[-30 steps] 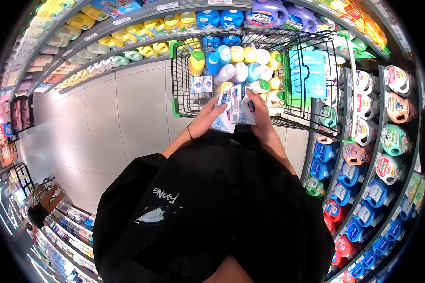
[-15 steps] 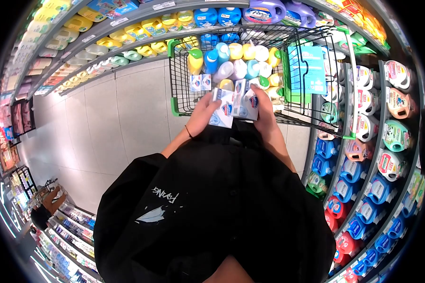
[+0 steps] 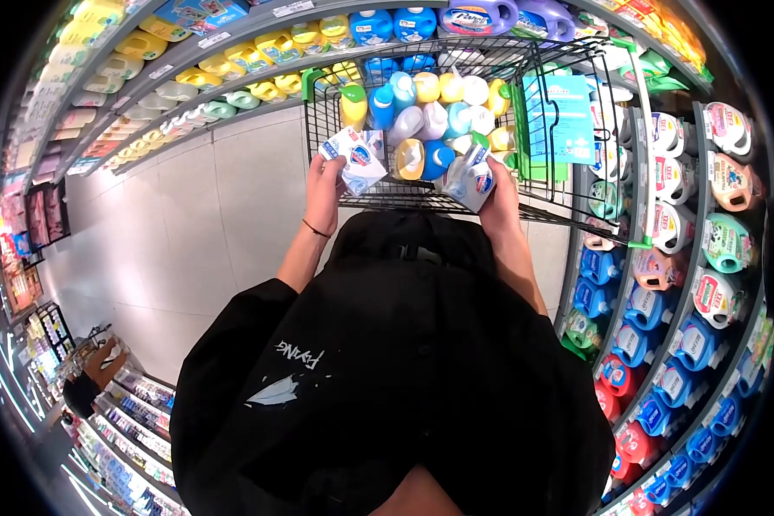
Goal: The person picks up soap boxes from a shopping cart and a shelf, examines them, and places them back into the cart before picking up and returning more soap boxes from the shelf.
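Observation:
My left hand [image 3: 323, 191] is closed on a white soap box [image 3: 359, 163] with a blue shield logo, held tilted over the cart's left end. Just behind that box, part of another small white box [image 3: 375, 140] shows in the cart. In my right hand [image 3: 501, 199] is a second white soap box [image 3: 472, 182], tilted, above the near right part of the basket. Between the hands, a yellow bottle [image 3: 410, 160] and a blue-capped bottle [image 3: 439, 158] lie in the black wire shopping cart [image 3: 387, 201]. Farther in, several bottles stand close together, including a yellow one with a green cap [image 3: 353, 107].
A blue flat pack [image 3: 569, 120] stands at the cart's right end. Shelves of detergent bottles [image 3: 636, 337] run along the right, and more bottles [image 3: 249, 58] line the shelf beyond the cart. Another person [image 3: 84, 391] is far off at lower left.
My hands have moved apart, each with a soap box. The left one went left over the small boxes in the cart; the right one shifted slightly right. The bottles between them are now uncovered.

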Motion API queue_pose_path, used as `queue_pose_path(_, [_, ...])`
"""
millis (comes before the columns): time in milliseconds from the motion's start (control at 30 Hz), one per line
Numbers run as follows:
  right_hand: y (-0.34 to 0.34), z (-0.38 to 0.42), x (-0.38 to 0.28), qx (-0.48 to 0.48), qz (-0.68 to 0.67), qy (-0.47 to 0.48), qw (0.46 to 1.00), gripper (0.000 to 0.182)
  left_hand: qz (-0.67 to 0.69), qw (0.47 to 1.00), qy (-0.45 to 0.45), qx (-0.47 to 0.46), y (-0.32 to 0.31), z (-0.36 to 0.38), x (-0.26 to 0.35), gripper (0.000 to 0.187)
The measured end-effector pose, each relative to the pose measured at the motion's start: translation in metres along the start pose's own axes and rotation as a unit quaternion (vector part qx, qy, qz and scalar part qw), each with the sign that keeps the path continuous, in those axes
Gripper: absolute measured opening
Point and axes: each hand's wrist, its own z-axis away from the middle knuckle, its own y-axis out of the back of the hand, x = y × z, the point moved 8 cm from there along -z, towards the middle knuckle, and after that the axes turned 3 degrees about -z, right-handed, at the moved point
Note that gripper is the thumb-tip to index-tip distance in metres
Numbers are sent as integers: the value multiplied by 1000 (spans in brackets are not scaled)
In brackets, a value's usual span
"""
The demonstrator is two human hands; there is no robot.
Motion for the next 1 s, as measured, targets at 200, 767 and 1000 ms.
queue_pose_path(200, [23,8,0,0,54,24,998,28,-14,1000,-1,10,-8,6,-8,27])
queue_pose_path(767, [71,-40,52,-48,229,-64,970,56,-133,986,17,101,18,65,-44,44])
queue_pose_path(1000, [69,-73,79,-64,246,-120,960,61,-137,985,30,98,22,80,-53,45])
